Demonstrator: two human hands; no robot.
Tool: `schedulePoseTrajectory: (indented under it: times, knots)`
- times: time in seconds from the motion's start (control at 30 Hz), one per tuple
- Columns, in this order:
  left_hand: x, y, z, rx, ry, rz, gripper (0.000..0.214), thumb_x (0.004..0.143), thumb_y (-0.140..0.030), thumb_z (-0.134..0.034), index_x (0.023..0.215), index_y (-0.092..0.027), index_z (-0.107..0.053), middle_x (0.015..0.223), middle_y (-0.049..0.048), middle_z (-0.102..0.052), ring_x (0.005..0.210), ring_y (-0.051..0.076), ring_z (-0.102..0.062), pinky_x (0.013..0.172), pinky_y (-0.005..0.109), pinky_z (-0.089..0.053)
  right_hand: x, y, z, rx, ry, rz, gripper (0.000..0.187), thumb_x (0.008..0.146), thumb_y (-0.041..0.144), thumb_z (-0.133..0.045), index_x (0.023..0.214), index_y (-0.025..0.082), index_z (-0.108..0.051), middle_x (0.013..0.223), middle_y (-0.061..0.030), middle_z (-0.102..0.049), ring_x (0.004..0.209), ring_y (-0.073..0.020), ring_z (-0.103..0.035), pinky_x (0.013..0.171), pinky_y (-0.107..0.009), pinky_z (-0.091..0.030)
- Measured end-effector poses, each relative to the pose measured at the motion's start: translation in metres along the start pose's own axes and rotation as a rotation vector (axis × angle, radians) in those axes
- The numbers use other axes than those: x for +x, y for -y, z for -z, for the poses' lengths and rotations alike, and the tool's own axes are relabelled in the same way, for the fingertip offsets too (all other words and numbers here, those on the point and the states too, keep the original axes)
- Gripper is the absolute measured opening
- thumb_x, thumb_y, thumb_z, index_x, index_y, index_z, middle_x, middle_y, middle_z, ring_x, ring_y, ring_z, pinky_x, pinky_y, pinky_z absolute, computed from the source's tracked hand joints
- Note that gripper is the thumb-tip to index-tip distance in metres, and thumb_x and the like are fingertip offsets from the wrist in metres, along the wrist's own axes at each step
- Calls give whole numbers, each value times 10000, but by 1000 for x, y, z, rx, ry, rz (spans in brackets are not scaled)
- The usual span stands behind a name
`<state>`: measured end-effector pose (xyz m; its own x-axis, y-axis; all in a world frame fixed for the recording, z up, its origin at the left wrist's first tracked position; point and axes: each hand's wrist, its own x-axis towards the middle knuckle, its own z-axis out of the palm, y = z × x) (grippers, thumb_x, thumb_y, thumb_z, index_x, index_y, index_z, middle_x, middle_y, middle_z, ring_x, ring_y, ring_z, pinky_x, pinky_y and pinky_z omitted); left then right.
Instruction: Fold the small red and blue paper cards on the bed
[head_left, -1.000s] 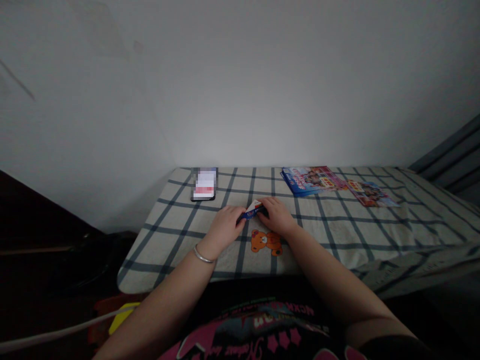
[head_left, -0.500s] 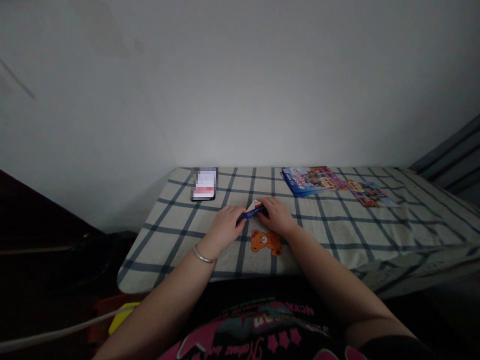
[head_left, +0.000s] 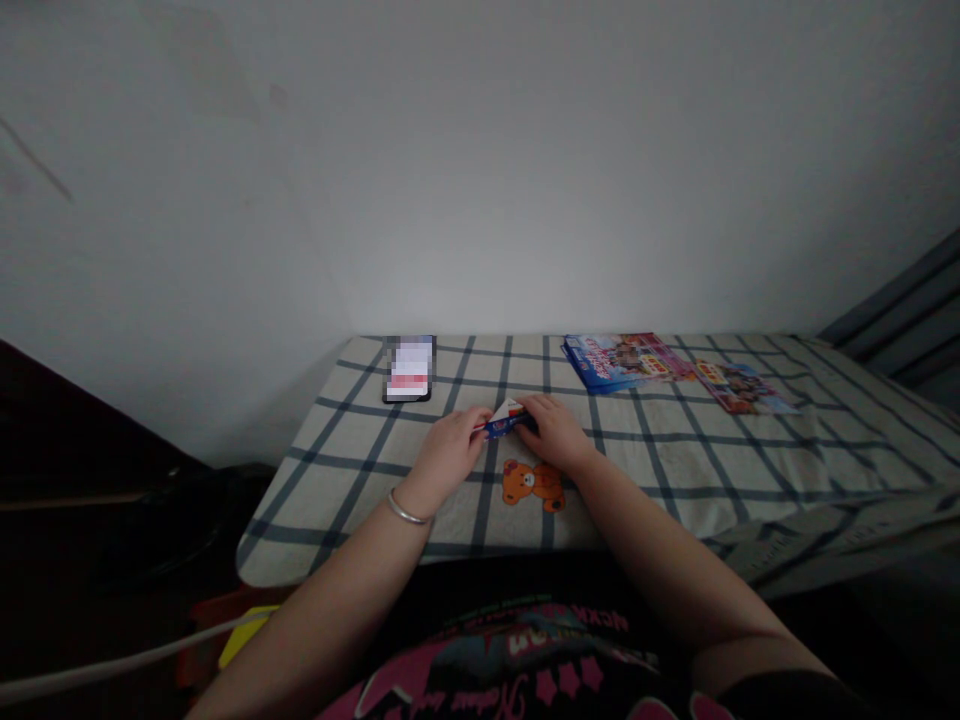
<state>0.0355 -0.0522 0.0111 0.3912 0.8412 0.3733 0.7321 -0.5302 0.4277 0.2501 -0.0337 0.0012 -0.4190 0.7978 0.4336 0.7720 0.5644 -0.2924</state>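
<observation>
My left hand (head_left: 448, 452) and my right hand (head_left: 553, 430) meet over a checked cloth (head_left: 675, 460) that covers a low surface. Between their fingertips they pinch a small blue, white and red folded paper piece (head_left: 505, 419), held just above the cloth. A silver bangle (head_left: 403, 511) circles my left wrist. An orange bear print (head_left: 532, 484) on the cloth lies just below both hands.
A dark phone (head_left: 409, 369) lies near the back left of the cloth. A colourful box (head_left: 621, 361) and a printed leaflet (head_left: 742, 388) lie at the back right. A white wall rises behind. A yellow object (head_left: 244, 630) and a white cable (head_left: 112, 668) sit low at left.
My left hand's fingers have shifted slightly up along the paper piece; otherwise both hands stay in place.
</observation>
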Motion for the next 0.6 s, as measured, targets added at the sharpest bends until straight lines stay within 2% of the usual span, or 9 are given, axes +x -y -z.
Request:
schedulePoseTrajectory:
  times: [0.23, 0.6]
  knots:
    - [1, 3, -2, 13, -9, 38, 230, 908, -132, -465, 1095, -192, -586, 1013, 62, -697, 921, 222, -652, 836, 354, -498, 1, 1, 3, 68, -45, -1, 296, 853, 185, -601, 1149, 176, -604, 1098, -85, -648, 1053, -248, -556, 951, -399, -450]
    - [2, 2, 2, -20, -38, 67, 242, 918, -111, -422, 1070, -176, -599, 1017, 82, -697, 927, 229, -658, 831, 362, -503, 2, -4, 3, 95, -92, -104, 253, 849, 146, -594, 1091, 208, -633, 970, -56, -671, 930, -222, -582, 861, -368, -456]
